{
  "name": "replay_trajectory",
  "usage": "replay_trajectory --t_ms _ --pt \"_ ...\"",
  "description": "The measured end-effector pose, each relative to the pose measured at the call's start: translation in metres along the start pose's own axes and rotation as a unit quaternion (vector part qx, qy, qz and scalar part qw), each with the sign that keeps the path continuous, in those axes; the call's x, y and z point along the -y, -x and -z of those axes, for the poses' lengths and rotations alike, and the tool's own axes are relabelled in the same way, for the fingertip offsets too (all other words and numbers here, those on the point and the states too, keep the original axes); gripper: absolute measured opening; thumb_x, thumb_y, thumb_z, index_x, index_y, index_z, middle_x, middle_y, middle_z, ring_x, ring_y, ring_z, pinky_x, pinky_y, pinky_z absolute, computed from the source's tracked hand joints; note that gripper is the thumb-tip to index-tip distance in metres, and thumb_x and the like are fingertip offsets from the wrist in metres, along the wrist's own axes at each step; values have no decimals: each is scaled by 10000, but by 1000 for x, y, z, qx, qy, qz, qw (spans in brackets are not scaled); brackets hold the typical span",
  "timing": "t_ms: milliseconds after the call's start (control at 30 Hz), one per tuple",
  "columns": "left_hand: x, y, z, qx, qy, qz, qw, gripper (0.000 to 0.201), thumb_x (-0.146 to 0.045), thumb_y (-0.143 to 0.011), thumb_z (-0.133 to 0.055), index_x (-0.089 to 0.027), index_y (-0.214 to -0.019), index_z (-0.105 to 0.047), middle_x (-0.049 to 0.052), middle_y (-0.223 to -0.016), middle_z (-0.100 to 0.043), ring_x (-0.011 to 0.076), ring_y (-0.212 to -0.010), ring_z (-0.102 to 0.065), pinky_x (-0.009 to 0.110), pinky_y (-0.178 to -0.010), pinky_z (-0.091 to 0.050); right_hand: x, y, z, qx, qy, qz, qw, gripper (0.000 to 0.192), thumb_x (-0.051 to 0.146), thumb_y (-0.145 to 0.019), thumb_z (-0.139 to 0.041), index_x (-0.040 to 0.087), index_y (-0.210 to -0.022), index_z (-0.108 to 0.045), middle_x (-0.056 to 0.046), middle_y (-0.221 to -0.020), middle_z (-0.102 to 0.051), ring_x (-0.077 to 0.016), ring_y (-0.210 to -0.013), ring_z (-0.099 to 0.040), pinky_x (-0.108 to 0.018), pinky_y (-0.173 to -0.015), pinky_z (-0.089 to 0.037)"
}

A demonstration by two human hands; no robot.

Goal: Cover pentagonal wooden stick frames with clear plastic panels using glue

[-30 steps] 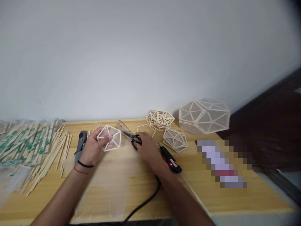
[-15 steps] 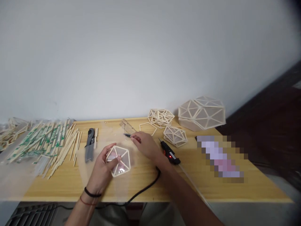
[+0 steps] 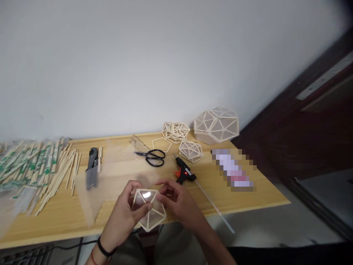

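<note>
My left hand (image 3: pixel 121 213) grips a pentagonal frame of thin wooden sticks (image 3: pixel 149 218) faced with clear film. Its thumb presses near the centre where the spokes meet, and the fingers go behind, partly hidden. At the frame's upper right edge, my right hand (image 3: pixel 179 200) pinches with thumb and bent fingers. The frame is tilted above the table's front edge. Beyond the hands, black-handled scissors (image 3: pixel 147 154) lie on the wood. A black glue gun (image 3: pixel 185 170) with an orange trigger and a lit red light rests right of them, a clear glue stick trailing from its back.
Several stick frames (image 3: pixel 175 131) are piled by the wall, beside a small faceted shape (image 3: pixel 191 151) and a bigger one (image 3: pixel 217 127). A grey cutter (image 3: pixel 92 162), clear film sheets (image 3: pixel 89 206), loose sticks (image 3: pixel 59 175) and wrapped chopsticks (image 3: pixel 33 160) occupy the left. A blurred-out object (image 3: pixel 234 171) lies right.
My right hand has let go of the scissors, leaving them on the table, and come back to the frame. The frame has moved nearer to me. The view has shifted right.
</note>
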State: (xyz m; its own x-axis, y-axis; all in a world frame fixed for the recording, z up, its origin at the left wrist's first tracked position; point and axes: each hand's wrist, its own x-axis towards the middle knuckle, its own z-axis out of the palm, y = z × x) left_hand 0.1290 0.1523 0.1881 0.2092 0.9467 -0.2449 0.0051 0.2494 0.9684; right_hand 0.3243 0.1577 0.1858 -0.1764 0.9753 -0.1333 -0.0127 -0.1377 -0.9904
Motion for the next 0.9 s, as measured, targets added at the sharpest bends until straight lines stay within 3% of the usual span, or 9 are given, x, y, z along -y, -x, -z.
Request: replay_trajectory --t_ms 67,133,267,433,567,700,767,833,900 --pt "-4 -4 4 15 -9 -3 1000 422 -343 -757 -882 -248 -986 -541 -48 -795 -609 141 -652 -570 228 -585 -480 3 0 5 -7 51 12 999 318 391 -892 -685 187 -1134 -710 -27 -829 -709 -200 -749 -692 -301 -689 -546" --pt "-6 -9 11 5 -22 -21 1000 403 -348 -765 -870 -248 -1010 -566 -34 -841 -635 151 -691 -586 233 -605 -494 5 -1 14 -59 133 36 989 324 422 -965 -582 182 -1132 -722 -56 -841 -733 -210 -725 -692 -311 -663 -536" --pt "-3 -18 29 -47 -53 -38 997 461 -373 -749 -866 -246 -1099 -595 -30 -857 -638 154 -668 -574 244 -594 -495 2 -6 41 -156 320 57 933 390 389 -1005 -486 171 -1215 -731 -82 -827 -763 -253 -755 -721 -365 -747 -544" --pt "5 -25 38 -82 -135 -55 986 382 -354 -752 -820 -222 -1065 -647 -19 -808 -652 167 -600 -555 253 -537 -440 -6 -16 53 -151 492 -60 855 529 401 -1045 -452 201 -1520 -569 -71 -718 -763 -302 -700 -738 -391 -696 -525" --pt "9 -27 37 -128 -245 -125 953 257 -249 -775 -768 -238 -1022 -700 -7 -783 -680 204 -628 -592 302 -616 -461 -6 -23 45 -159 555 -101 810 520 472 -1063 -424 233 -1482 -619 -155 -859 -801 -364 -810 -765 -426 -701 -521" --pt "15 -27 40 -159 -385 -202 886 212 -203 -803 -769 -236 -1010 -734 83 -1052 -728 321 -1027 -621 450 -919 -481 -3 -24 41 -159 551 -96 813 444 429 -1046 -461 226 -1360 -700 -178 -937 -808 -386 -862 -768 -452 -732 -533" --pt "17 -27 42 -176 -426 -210 862 198 -231 -800 -804 -219 -988 -744 119 -1121 -695 354 -1096 -572 506 -963 -463 -3 -22 41 -159 543 -86 820 432 405 -1043 -463 224 -1365 -687 -164 -996 -814 -362 -891 -771 -446 -774 -546" --pt "18 -26 43 -153 -423 -217 866 112 -213 -842 -764 -205 -949 -734 121 -1089 -666 329 -1053 -580 480 -934 -486 -5 -19 42 -164 518 -57 838 446 385 -1041 -451 212 -1395 -660 -149 -1110 -808 -324 -941 -769 -428 -833 -558" --pt "19 -25 42 -88 -396 -230 885 92 -145 -917 -638 -200 -907 -711 96 -1016 -654 269 -975 -619 404 -881 -516 -7 -15 41 -172 461 1 871 457 375 -1030 -452 199 -1400 -655 -144 -1243 -776 -297 -1038 -752 -414 -896 -562"
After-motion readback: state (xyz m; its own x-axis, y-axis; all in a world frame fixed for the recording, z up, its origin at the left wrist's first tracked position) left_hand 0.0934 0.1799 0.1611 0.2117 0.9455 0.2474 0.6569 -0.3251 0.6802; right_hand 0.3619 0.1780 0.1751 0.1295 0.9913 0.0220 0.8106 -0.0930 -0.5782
